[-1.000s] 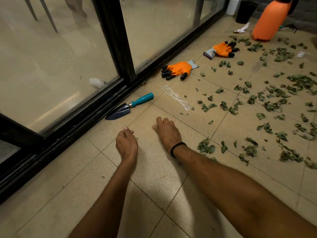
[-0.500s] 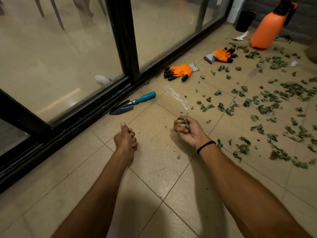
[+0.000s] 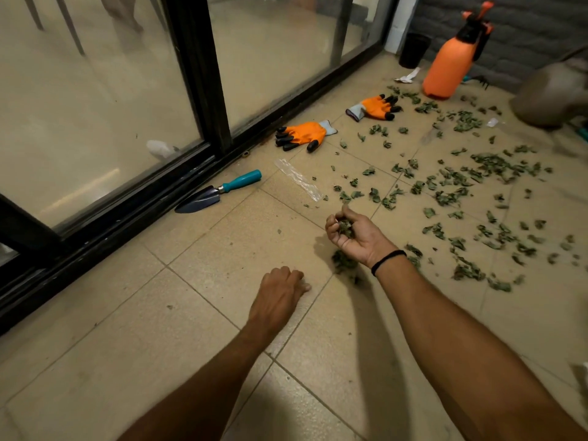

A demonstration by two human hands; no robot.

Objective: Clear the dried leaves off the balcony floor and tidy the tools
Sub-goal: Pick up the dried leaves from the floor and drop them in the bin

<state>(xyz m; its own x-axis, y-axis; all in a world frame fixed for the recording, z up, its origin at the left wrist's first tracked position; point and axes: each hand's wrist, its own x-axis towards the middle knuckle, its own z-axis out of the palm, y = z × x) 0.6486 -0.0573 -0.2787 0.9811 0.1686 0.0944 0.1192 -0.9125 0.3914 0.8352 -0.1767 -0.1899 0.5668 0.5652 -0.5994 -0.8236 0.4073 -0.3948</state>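
Observation:
Dried green leaves (image 3: 461,192) lie scattered over the tiled balcony floor (image 3: 206,313) to the right. My right hand (image 3: 354,235) is turned palm up and cups a clump of dried leaves (image 3: 345,227) in its curled fingers; a few more leaves (image 3: 343,264) lie just below it. My left hand (image 3: 280,292) rests on the tiles with its fingers curled under and holds nothing. A trowel (image 3: 219,190) with a teal handle lies by the door track. Two orange gloves (image 3: 304,135) (image 3: 374,106) lie further back.
A black-framed sliding glass door (image 3: 197,74) runs along the left. An orange pressure sprayer (image 3: 451,58) and a black pot (image 3: 413,49) stand at the far wall. A clear plastic wrapper (image 3: 299,179) lies near the trowel. A blurred brown bulk (image 3: 556,93) sits at the right edge.
My right hand went from palm-down on the floor to palm-up with leaves in it and shifted right. My left hand moved right too.

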